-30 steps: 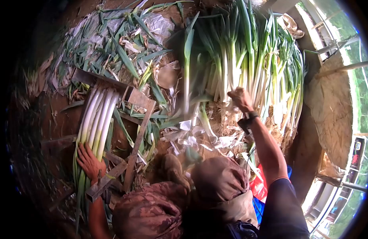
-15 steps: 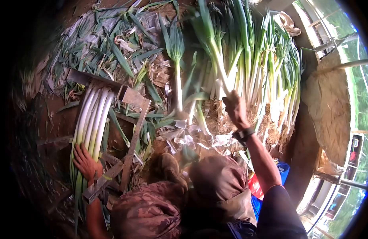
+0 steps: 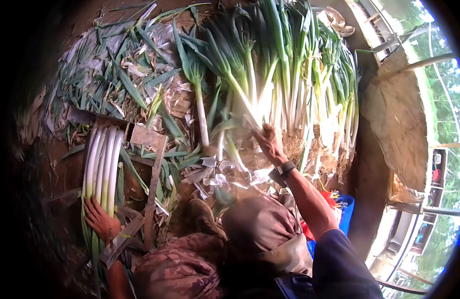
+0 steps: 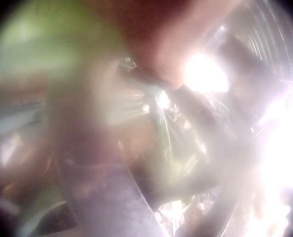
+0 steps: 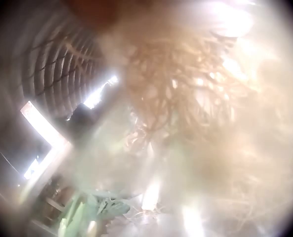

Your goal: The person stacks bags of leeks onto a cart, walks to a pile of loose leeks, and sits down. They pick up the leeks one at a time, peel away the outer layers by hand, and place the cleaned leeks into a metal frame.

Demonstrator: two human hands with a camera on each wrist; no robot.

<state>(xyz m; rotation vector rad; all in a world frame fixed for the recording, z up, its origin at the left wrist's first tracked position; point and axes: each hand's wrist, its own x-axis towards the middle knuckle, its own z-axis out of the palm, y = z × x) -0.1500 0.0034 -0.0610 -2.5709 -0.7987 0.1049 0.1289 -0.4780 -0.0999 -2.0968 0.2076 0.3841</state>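
Observation:
My left hand (image 3: 103, 220) rests with extended fingers on a row of several leeks (image 3: 101, 164), laid side by side in a low metal-and-wood frame (image 3: 154, 187). Their white ends lie against the frame's upper plate. With my right hand (image 3: 270, 144) I grip one leek (image 3: 244, 99) low on its white stem, its green leaves slanting up to the left. Shaggy roots (image 5: 171, 89) fill much of the right wrist view. Just right of that hand stands a dense stack of leeks (image 3: 299, 84). The left wrist view is blurred by glare.
Another leek (image 3: 201, 112) lies apart, left of the stack. Cut leaves (image 3: 115, 74) cover the ground at upper left. Pale peelings (image 3: 215, 177) lie before my knees. A blue container (image 3: 345, 212) and red plastic (image 3: 328, 197) are beside my right arm.
My right hand has drawn a leek out of the stack and moved it left and slightly down. My left hand stays on the laid leeks while the head view shifts.

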